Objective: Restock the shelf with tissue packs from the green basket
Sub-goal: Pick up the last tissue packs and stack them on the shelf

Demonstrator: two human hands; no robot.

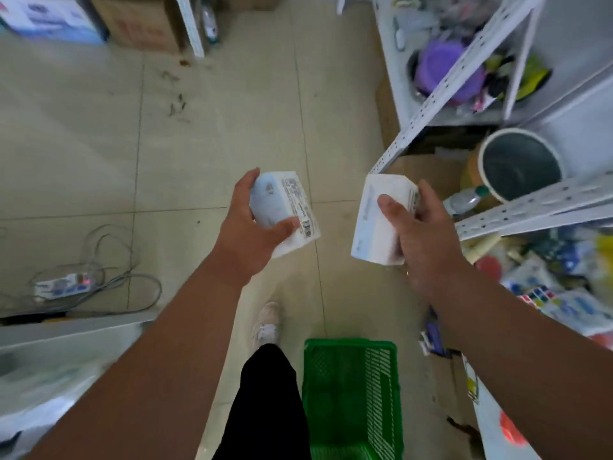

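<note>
We're mid-carry: each hand has a tissue pack and both are held out over the tiled floor (232, 94), away from the green basket (351, 393), which sits on the floor low in view beside our leg and looks empty as far as its visible part shows. Left hand (247, 234) wraps one tissue pack (285, 210), thumb across the near face, fingers round the far edge, barcode label facing up. Right hand (418, 237) clamps the second tissue pack (378, 220), thumb on top, fingers behind it. Neither pack touches a shelf yet. The white metal shelf (530, 207) stands to our right, its slotted rail near the right-hand pack; its lower level is crowded with mixed packets, and a grey bin (520, 164) sits behind the rail. We judge the step as transport from basket to shelf, placement not started. Next move likely calls for turning right, finding a free slot or the tissue row, which we can't see here, and sliding each pack in flat without knocking the clutter. View is motion-blurred, so pack print is unreadable.
</note>
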